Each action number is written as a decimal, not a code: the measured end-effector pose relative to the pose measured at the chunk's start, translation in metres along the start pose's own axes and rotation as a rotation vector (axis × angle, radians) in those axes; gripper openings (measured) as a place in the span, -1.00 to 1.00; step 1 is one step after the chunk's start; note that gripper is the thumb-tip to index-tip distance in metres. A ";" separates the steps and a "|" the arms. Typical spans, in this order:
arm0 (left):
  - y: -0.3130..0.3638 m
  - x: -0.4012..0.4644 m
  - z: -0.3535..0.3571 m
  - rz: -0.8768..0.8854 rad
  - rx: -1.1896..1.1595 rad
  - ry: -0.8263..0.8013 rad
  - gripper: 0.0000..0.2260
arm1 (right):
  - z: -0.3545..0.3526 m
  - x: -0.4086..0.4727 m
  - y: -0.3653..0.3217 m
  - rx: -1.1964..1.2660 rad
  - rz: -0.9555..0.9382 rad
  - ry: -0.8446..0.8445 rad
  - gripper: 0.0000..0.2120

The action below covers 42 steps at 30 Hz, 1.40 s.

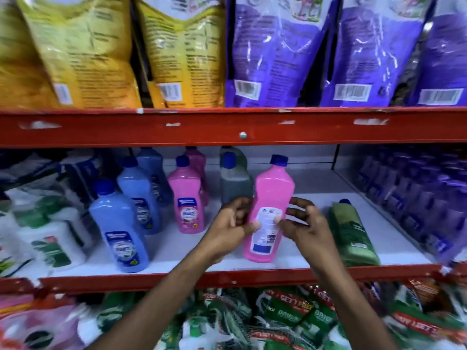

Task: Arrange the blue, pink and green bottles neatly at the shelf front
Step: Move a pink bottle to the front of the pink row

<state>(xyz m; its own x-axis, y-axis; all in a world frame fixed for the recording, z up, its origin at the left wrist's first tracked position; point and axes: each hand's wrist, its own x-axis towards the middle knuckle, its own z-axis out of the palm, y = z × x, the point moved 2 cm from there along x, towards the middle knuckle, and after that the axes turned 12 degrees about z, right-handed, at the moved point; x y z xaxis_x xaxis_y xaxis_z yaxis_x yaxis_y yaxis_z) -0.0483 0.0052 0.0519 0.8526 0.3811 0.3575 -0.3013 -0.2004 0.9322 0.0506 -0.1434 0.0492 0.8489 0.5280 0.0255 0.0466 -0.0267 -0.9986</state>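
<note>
A: Pink bottle [271, 210], blue cap up, stands near the front lip of the white shelf [177, 253], tilted a little to your right. Its back label faces you, not the brand face.

B: State of your hands?

A: Your left hand [233, 223] has its fingers curled round the bottle's left flank and its thumb on the label. Your right hand [303, 223] mirrors it on the right flank, fingers half closed. Both touch the bottle; neither is nearer, it sits between them. How firm the hold is, I cannot tell.

B: What does the next move turn on?

A: Long axis. It runs close to vertical, so a twist about that axis would bring the brand face forward, judging by the blue bottle [120, 228] and the other pink bottle [187, 200] to your left, which show front labels.

B: Anything left lying?

A: Green bottle [353, 233] lies on its side just right of your right hand, cap toward the shelf back, long axis running front to back. It needs standing up, probably by your right hand, the closer one.
</note>
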 end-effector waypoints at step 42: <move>-0.039 -0.087 -0.120 0.038 0.784 0.325 -0.72 | 0.159 0.003 0.030 -0.407 -0.048 -0.393 -0.54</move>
<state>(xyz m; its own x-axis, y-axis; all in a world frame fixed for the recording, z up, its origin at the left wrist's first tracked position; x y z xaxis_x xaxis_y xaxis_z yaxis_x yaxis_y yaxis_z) -0.1618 0.0882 -0.0084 0.6468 0.5779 0.4978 0.1583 -0.7401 0.6536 -0.0289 -0.0072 0.0123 0.5846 0.8109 -0.0267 0.3460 -0.2789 -0.8959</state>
